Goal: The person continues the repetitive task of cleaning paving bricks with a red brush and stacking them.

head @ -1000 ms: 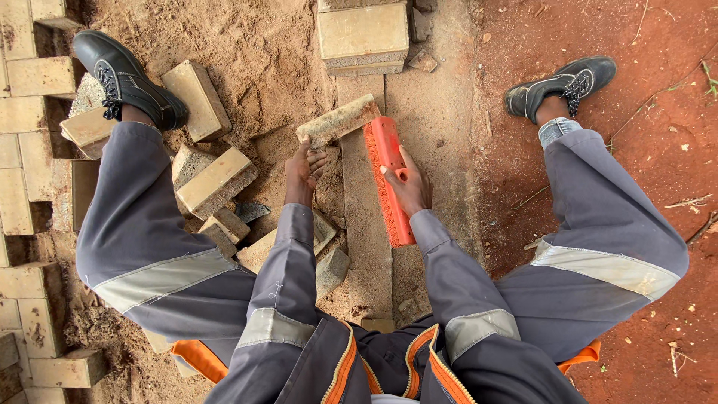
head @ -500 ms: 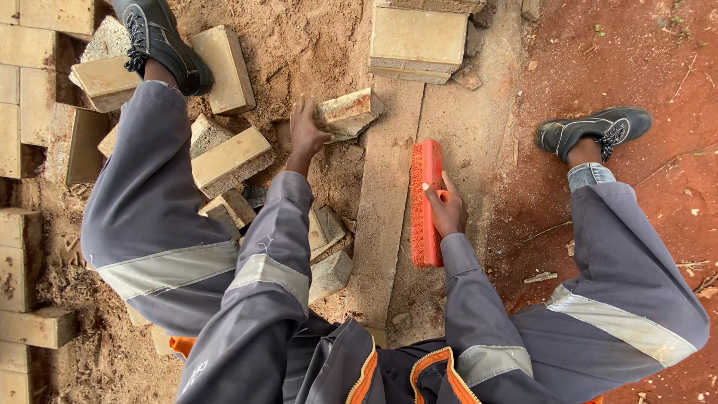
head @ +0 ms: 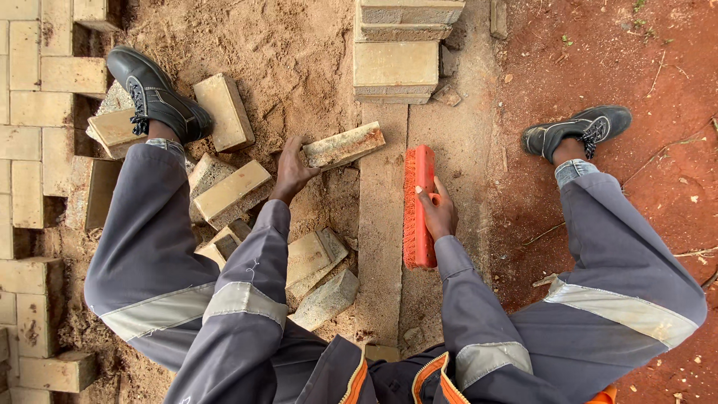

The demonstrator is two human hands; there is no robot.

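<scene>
The left hand [head: 290, 173] has its grip closed on one end of a brick [head: 343, 146], held over sand [head: 299, 67]. The right hand [head: 437, 213] clasps an orange brush [head: 419, 206] lying on a concrete strip [head: 381, 247]. Loose bricks [head: 232, 193] crowd the left knee, stacked pavers [head: 396, 67] ahead.

Sandy ground [head: 299, 52], red soil [head: 636, 60], daylight

Gripping a tan, sand-dusted brick [head: 343, 146]. Holding a bright orange brush [head: 418, 207]. Wearing grey overalls [head: 149, 247] with pale reflective bands and black shoes [head: 153, 96].
</scene>
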